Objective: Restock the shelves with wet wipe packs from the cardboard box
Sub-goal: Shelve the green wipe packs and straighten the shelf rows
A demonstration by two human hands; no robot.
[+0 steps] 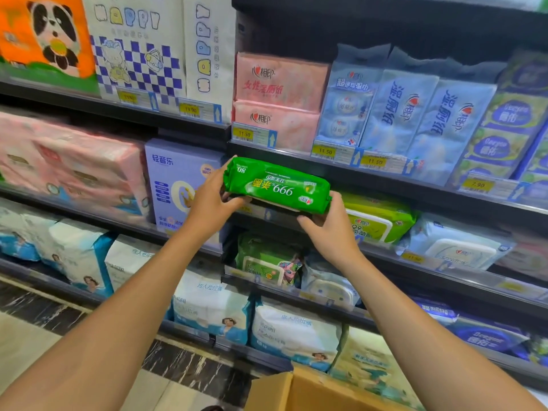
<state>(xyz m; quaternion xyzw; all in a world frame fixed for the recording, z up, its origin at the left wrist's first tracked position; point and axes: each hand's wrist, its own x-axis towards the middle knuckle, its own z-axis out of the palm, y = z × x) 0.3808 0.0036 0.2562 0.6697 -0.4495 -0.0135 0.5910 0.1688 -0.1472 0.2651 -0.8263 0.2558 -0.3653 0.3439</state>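
Head view: person is holding a green wet wipe pack (277,185) level at the shelf (385,180) front, left hand (212,200) gripping its left end, right hand (330,229) curling under the right end. Placing step is under way. Cardboard box (296,390) is sitting low, near the floor. Next move likely needs sliding the pack into the dark gap beside the lighter green pack (379,218).

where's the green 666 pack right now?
Head view, centre: green pack held at its ends by left hand and right hand, below the pink packs, just left of the lime pack.
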